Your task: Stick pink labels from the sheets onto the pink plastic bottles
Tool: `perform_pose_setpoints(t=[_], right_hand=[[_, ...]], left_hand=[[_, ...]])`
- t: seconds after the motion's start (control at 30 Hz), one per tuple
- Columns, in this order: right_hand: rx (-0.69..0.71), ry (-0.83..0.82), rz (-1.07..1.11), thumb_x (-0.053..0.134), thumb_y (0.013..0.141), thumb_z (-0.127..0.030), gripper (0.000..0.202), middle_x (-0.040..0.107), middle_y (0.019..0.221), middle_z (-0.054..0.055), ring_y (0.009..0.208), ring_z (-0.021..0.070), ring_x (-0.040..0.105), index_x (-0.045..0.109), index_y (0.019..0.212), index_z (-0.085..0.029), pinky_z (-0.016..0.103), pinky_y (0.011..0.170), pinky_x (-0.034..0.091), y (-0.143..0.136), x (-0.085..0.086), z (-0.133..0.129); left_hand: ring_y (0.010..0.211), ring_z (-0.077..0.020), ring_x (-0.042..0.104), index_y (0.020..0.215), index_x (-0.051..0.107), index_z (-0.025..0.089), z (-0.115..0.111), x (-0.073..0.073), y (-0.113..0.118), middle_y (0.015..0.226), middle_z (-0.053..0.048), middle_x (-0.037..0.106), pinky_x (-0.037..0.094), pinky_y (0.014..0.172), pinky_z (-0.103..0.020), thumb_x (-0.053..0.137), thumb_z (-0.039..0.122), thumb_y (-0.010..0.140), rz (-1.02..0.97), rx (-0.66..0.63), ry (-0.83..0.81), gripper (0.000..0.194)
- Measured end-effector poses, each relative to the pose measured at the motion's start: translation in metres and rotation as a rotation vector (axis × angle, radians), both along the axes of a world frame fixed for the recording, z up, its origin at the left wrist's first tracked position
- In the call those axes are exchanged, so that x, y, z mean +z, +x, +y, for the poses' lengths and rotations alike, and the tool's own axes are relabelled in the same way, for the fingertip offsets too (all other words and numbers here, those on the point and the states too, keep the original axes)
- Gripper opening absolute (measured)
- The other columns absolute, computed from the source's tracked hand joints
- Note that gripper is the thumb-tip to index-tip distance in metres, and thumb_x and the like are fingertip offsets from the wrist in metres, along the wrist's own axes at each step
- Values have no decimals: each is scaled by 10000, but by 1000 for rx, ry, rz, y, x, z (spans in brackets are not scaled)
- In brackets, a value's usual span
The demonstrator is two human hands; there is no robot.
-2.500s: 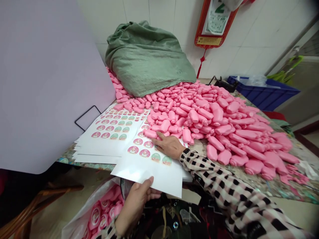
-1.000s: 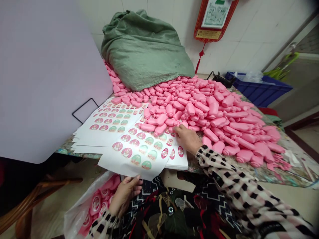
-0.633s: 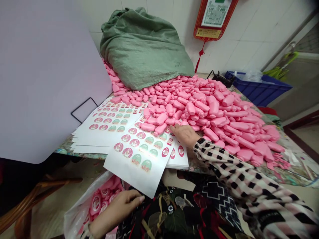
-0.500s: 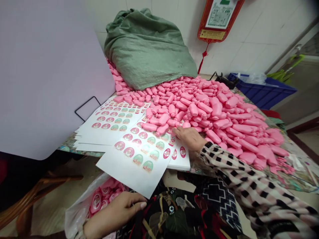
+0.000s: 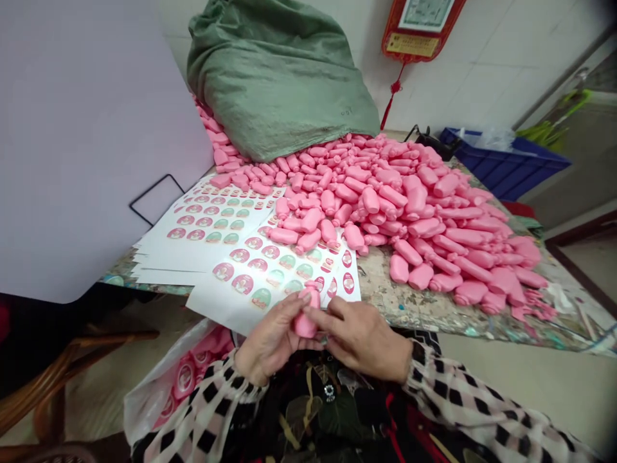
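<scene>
Bottle [image 5: 304, 326] at lower centre, pinched by left hand [image 5: 270, 339]; right hand [image 5: 369, 337] touches it, can't tell if gripping. Sticker sheets [image 5: 253, 265] lie centre-left, bottle heap [image 5: 427, 226] centre-right, on surface [image 5: 378, 276].

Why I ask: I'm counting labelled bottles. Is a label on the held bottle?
No label on the visible side: the held bottle shows plain pink. Hidden side: cannot tell.

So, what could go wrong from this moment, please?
The pink bottle in the left hand, touched by the right hand, could slip and drop. The front label sheet overhangs the near edge of the table beside the left hand, so it might get dragged or creased. Loose bottles lie on that sheet and might roll if it moves.
</scene>
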State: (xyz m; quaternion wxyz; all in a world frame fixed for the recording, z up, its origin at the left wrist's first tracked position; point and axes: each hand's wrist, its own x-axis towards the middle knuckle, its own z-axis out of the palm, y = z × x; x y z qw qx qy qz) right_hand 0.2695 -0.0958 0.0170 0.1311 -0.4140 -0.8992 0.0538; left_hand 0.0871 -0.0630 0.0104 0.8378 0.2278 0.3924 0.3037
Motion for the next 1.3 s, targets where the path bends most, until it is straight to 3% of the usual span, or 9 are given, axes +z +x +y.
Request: perform_pose_setpoints(t=[0.07, 0.13, 0.2, 0.33, 0.43, 0.57, 0.77, 1.03, 1.3], right_hand=[[-158, -128, 145, 432, 894, -437, 529, 538, 970, 61, 796, 179, 539, 332, 1372, -231, 302, 645, 419, 2, 2, -4], [-323, -222, 259, 340, 937, -428, 419, 546, 983, 58, 856, 176, 548, 431, 1303, -244, 301, 699, 426, 8, 1, -1], [-466, -262, 309, 279, 963, -369, 349, 569, 961, 42, 877, 168, 554, 559, 1136, -253, 290, 721, 417, 12, -5, 6], [-617, -200, 294, 400, 926, -333, 211, 608, 927, 17, 865, 170, 563, 583, 960, -233, 282, 720, 387, 8, -19, 26], [-649, -158, 236, 460, 895, -294, 125, 608, 898, 7, 839, 160, 559, 564, 906, -224, 270, 696, 363, 1, -23, 36], [-675, -132, 115, 472, 887, -276, 109, 588, 889, 8, 823, 153, 551, 561, 857, -221, 264, 655, 333, -5, -25, 42], [-663, -70, -65, 428, 912, -285, 164, 574, 897, 32, 825, 164, 543, 569, 869, -212, 274, 630, 309, -9, -24, 45], [-631, -71, -116, 431, 915, -295, 182, 579, 885, 24, 810, 154, 545, 581, 858, -210, 268, 647, 313, -11, -20, 43], [-638, -107, -67, 452, 902, -296, 169, 585, 873, 7, 777, 142, 547, 593, 848, -220, 261, 617, 299, -10, -19, 45]], left_hand=[[694, -152, 598, 1021, 501, 197, 2, 1, -5, 784, -20, 600, 489, 617, -285, 599, 342, 797, 110, 20, 57, 284], [644, -138, 576, 1024, 467, 215, 5, 3, -13, 754, -1, 588, 454, 587, -261, 603, 343, 785, 247, 24, 181, 304], [639, -130, 550, 982, 461, 229, 10, 6, -19, 789, 9, 584, 421, 584, -255, 616, 350, 764, 486, 2, 405, 294], [824, -185, 554, 973, 515, 238, 21, 8, -21, 899, -7, 605, 395, 723, -307, 536, 320, 802, 1038, -221, 1013, 191], [900, -210, 557, 1045, 527, 244, 27, 4, -15, 977, -30, 622, 379, 738, -316, 450, 281, 842, 1219, -405, 1252, 219], [867, -210, 552, 980, 527, 249, 31, -6, -9, 1009, -13, 626, 359, 660, -302, 506, 306, 822, 1343, -451, 1320, 170], [791, -217, 533, 998, 514, 275, 37, -13, -12, 917, 18, 649, 296, 564, -292, 573, 391, 789, 1395, -476, 1343, 246], [843, -226, 569, 1055, 537, 310, 60, -10, -13, 913, 14, 659, 299, 569, -278, 622, 479, 723, 1329, -643, 1380, 382], [885, -221, 597, 1096, 551, 302, 79, -5, -12, 970, 6, 668, 359, 626, -271, 631, 362, 703, 1141, -802, 1381, 406]])
